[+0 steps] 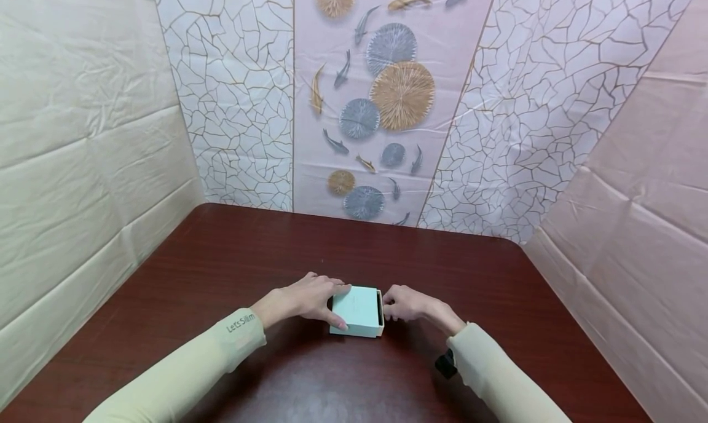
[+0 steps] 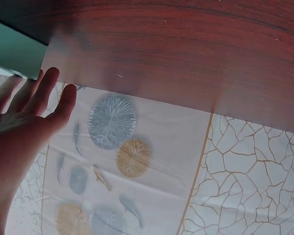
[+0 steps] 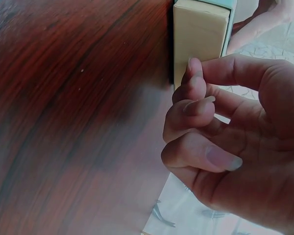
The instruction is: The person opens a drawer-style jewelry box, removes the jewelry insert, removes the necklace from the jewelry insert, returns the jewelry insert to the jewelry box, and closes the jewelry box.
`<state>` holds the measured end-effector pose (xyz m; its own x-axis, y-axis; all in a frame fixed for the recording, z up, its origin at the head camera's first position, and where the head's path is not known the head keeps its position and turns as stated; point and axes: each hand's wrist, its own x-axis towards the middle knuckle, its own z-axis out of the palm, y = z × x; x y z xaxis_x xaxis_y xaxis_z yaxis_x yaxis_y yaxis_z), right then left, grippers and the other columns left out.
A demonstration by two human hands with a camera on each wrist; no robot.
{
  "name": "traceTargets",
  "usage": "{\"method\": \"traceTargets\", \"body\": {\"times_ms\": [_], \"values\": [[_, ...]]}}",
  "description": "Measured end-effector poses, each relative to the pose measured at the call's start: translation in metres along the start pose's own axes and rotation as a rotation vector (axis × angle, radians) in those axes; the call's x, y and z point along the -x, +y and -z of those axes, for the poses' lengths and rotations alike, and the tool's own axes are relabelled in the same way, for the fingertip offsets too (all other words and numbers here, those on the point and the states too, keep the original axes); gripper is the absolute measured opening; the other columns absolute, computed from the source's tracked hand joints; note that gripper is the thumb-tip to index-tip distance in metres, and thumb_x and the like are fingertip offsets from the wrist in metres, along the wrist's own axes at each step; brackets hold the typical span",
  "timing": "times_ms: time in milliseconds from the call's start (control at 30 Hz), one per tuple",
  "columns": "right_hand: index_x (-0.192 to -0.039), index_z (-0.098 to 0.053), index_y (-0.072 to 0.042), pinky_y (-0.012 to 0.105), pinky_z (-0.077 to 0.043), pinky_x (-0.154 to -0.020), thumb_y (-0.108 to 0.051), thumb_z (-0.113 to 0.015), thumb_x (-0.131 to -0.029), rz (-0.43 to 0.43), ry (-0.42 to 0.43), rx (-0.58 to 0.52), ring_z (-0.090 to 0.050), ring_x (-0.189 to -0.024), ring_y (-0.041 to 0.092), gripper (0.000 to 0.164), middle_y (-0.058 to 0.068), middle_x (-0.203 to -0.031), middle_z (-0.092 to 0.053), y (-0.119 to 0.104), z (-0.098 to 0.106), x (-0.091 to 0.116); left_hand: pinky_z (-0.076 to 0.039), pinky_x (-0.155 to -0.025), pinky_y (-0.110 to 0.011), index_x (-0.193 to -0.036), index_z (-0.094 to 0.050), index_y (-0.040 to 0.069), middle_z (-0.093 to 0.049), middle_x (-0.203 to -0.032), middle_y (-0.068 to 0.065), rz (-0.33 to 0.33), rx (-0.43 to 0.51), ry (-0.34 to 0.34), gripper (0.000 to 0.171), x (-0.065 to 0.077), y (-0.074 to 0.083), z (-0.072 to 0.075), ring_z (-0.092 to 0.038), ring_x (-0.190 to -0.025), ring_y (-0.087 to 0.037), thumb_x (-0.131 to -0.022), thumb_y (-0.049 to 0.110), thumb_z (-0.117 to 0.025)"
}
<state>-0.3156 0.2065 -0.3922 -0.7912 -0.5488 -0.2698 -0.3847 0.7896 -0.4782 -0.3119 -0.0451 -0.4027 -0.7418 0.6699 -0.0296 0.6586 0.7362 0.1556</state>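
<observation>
Left hand (image 1: 311, 297) grips a pale-green box (image 1: 357, 308), right hand (image 1: 408, 305) curls alongside (pinch unclear) on a reddish table (image 1: 265, 245), patterned cloth (image 1: 376, 97) behind.

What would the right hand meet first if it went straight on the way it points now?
Most likely the cream end of the pale green box: the right hand is right beside it, though whether they already touch is unclear.

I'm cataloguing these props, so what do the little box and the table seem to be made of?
The box: probably stiff paperboard, matte mint with a tan inner part, judging by its flat faces and crisp edges. The table: wood or wood-look laminate, fairly glossy, showing red-brown grain and soft reflections.
</observation>
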Motion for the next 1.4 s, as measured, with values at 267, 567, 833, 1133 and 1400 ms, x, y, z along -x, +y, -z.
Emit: {"method": "traceTargets", "body": {"times_ms": [267, 567, 833, 1133, 1400], "values": [[-0.075, -0.068, -0.003, 0.023, -0.036, -0.047, -0.010, -0.050, -0.098, -0.011, 0.001, -0.003, -0.043, -0.050, 0.010, 0.030, -0.001, -0.061, -0.055, 0.0009, 0.0015, 0.0000, -0.039, -0.102, -0.049, -0.144, -0.047, 0.017, -0.053, -0.143, -0.005, -0.013, -0.004, 0.010, 0.087, -0.0004, 0.0004, 0.0010, -0.055, -0.126, -0.023, -0.075, 0.065, -0.069], [-0.076, -0.068, -0.003, 0.023, -0.036, -0.047, -0.011, -0.050, -0.099, -0.020, -0.002, 0.005, -0.043, -0.050, 0.011, 0.030, 0.003, -0.062, -0.057, 0.0001, 0.0035, 0.0018, -0.039, -0.102, -0.049, -0.144, -0.047, 0.017, -0.054, -0.142, -0.005, -0.012, -0.002, 0.005, 0.088, -0.0008, 0.0009, 0.0027, -0.055, -0.126, -0.022, -0.074, 0.065, -0.070], [-0.076, -0.068, -0.002, 0.021, -0.036, -0.046, -0.009, -0.051, -0.097, -0.024, -0.004, 0.021, -0.045, -0.051, 0.009, 0.028, 0.001, -0.062, -0.058, 0.0026, 0.0050, 0.0033, -0.043, -0.100, -0.045, -0.144, -0.047, 0.016, -0.053, -0.142, -0.006, -0.019, 0.010, -0.002, 0.088, 0.0000, 0.0007, 0.0043, -0.056, -0.125, -0.022, -0.075, 0.065, -0.070], [-0.077, -0.068, 0.000, 0.023, -0.036, -0.047, -0.007, -0.051, -0.097, -0.025, -0.010, 0.007, -0.044, -0.051, 0.009, 0.027, 0.002, -0.062, -0.057, 0.0053, 0.0059, 0.0049, -0.046, -0.100, -0.041, -0.144, -0.046, 0.015, -0.052, -0.143, -0.009, -0.023, 0.032, -0.007, 0.088, 0.0007, 0.0007, 0.0040, -0.056, -0.126, -0.022, -0.075, 0.063, -0.071], [-0.078, -0.068, 0.001, 0.022, -0.036, -0.047, -0.006, -0.050, -0.096, -0.027, -0.013, -0.001, -0.043, -0.048, 0.009, 0.026, 0.008, -0.062, -0.059, 0.0079, 0.0068, 0.0073, -0.047, -0.100, -0.038, -0.145, -0.046, 0.016, -0.052, -0.144, -0.008, -0.012, 0.034, -0.016, 0.088, -0.0003, 0.0015, 0.0045, -0.056, -0.125, -0.022, -0.075, 0.063, -0.071]]}}
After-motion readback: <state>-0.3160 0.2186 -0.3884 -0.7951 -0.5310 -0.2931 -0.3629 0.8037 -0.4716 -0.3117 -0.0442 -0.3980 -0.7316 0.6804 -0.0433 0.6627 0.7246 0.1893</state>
